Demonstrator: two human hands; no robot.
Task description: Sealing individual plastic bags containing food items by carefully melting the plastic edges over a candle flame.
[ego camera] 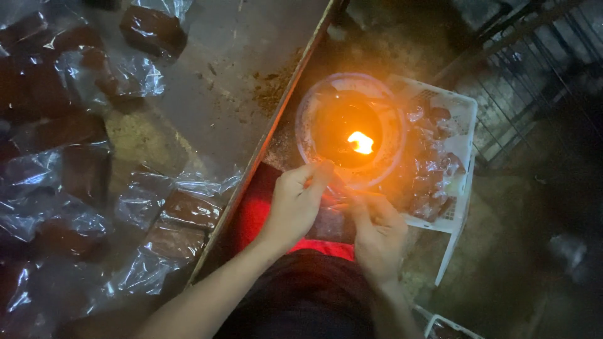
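While many clear-plastic-wrapped brown blocks (188,210) wait at nine o'clock on the grey worktop (207,94) and the white slatted plastic basket (461,119) at three o'clock is part-filled, our left hand (295,204) and right hand (377,229) pinch one clear packet's edge (333,191) by the flame (360,143) in the round bowl (308,113).

A bright orange-yellow flame (360,142) is seen inside a pale bowl (306,119) tinted orange by its glow; dark brown blocks (188,210) are shown wrapped in clear, glossy plastic on a dull grey table (220,81); a white latticed crate (461,113) is filled with similar brown packets; red cloth (254,210) is seen above black fabric (301,295).
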